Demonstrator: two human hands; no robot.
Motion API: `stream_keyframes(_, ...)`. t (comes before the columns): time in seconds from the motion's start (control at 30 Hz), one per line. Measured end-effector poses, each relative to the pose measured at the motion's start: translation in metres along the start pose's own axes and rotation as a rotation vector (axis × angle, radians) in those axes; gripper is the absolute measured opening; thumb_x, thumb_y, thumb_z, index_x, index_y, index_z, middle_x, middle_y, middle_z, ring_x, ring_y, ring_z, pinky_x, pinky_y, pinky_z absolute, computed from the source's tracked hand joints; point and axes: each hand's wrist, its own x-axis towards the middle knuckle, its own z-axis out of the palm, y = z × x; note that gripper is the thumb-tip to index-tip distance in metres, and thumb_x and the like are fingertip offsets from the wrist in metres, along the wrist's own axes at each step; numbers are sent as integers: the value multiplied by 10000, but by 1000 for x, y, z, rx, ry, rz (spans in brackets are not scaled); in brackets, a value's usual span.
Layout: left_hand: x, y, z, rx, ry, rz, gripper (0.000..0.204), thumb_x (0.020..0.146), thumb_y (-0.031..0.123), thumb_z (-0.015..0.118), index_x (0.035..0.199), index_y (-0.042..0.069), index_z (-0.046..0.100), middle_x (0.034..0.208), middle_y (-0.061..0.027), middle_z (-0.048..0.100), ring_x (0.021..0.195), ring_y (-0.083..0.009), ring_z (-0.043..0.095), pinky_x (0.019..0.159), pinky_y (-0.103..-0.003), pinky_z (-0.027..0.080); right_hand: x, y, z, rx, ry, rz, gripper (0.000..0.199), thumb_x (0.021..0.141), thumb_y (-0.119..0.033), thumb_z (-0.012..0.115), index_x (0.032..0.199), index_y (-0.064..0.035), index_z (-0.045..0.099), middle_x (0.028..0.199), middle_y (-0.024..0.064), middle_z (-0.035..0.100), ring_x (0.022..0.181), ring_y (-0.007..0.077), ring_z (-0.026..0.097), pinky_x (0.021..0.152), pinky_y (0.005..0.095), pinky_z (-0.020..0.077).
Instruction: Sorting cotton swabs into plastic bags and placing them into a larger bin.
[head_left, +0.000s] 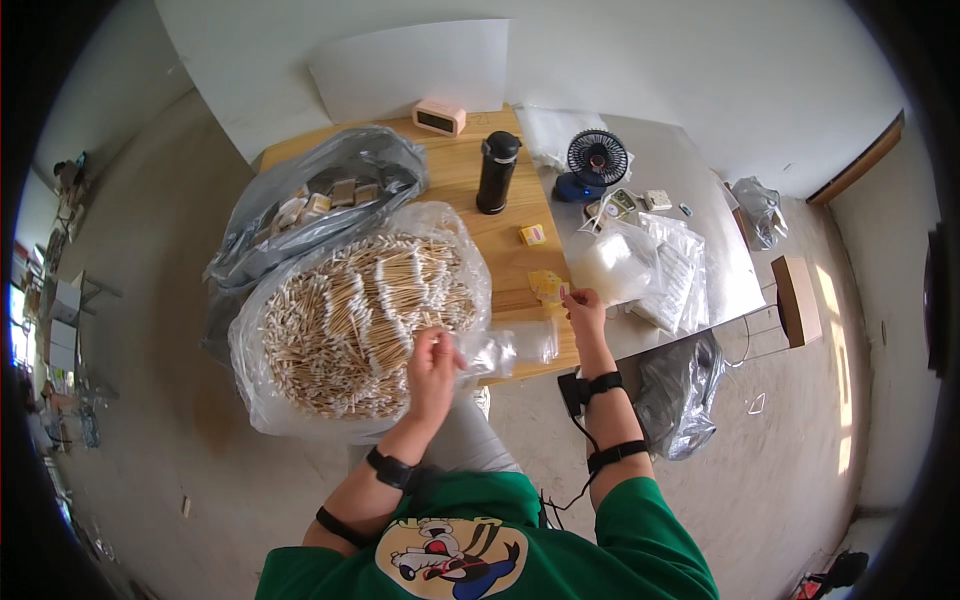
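Observation:
A large clear bag (262,395) full of wooden cotton swabs (345,330) lies open at the left of the wooden table. My left hand (433,378) is over its near right edge, fingers closed and slightly blurred, at a crumpled small clear plastic bag (488,354). More flat clear bags (536,341) lie beside that one at the table's front edge. Farther right, my right hand (586,308) pinches with thumb and forefinger at the edge of some small yellow paper slips (546,285). A small yellow box (532,235) stands just behind the slips.
Behind the swabs lies a grey plastic bag (395,160) with small packs inside. A black bottle (497,175), a pink clock (439,117) and a small fan (596,160) stand farther back. Clear plastic packs (670,280) cover part of the metal table (725,270) at right.

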Motion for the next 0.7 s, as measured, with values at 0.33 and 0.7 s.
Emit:
stream_keyframes(0.33, 25, -94, 93, 319, -10, 38, 131, 961, 171, 476, 971, 42, 502, 647, -85, 632, 586, -184, 594, 568, -310, 440, -49, -42, -6, -315, 83, -419, 187, 806, -132, 634, 973, -55, 596, 850, 117, 631, 748, 303, 611, 691, 390, 482)
stream_keyframes(0.7, 12, -73, 78, 733, -339, -54, 338, 915, 192, 502, 1174, -25, 492, 964, -252, 619, 866, -382, 621, 745, -417, 493, -102, 12, 24, -816, -175, -684, 546, 861, -323, 541, 1362, -140, 429, 1403, 160, 393, 1340, 348, 292, 1096, 536, 153)
